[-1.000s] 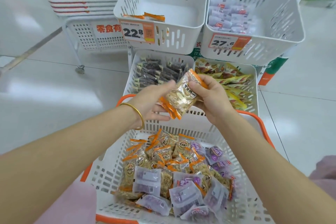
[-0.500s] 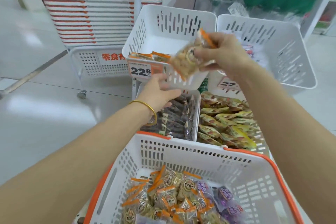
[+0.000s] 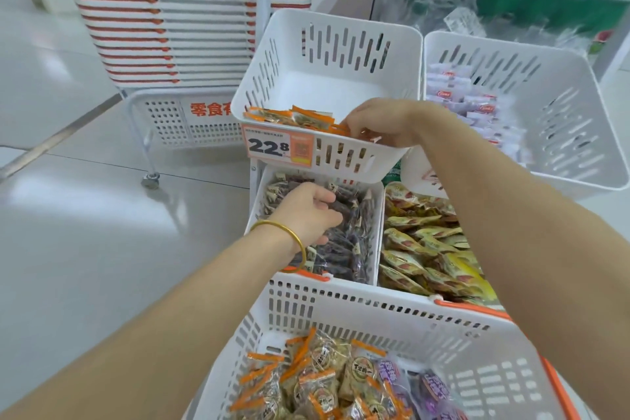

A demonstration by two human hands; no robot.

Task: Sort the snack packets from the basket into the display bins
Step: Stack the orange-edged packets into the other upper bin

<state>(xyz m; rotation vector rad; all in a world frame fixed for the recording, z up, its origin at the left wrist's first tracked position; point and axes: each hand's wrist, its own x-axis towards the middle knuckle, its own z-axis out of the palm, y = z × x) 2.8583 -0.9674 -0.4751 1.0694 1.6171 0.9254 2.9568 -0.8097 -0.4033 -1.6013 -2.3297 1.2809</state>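
The white basket with an orange rim sits low in view and holds several orange-edged packets and purple packets. My right hand reaches into the front of the upper-left display bin, its fingers curled down over an orange-edged snack packet that lies next to others of the same kind. My left hand hovers over the lower-left bin of dark packets, fingers loosely curled and holding nothing.
The upper-right bin holds white and purple packets. The lower-right bin holds yellow packets. A price tag reading 22.8 hangs on the upper-left bin. A wheeled stack of red-and-white baskets stands to the left on the floor.
My right hand carried the orange-edged packet up from above the basket and down into the upper-left bin. My left hand let go of it and dropped over the lower-left bin.
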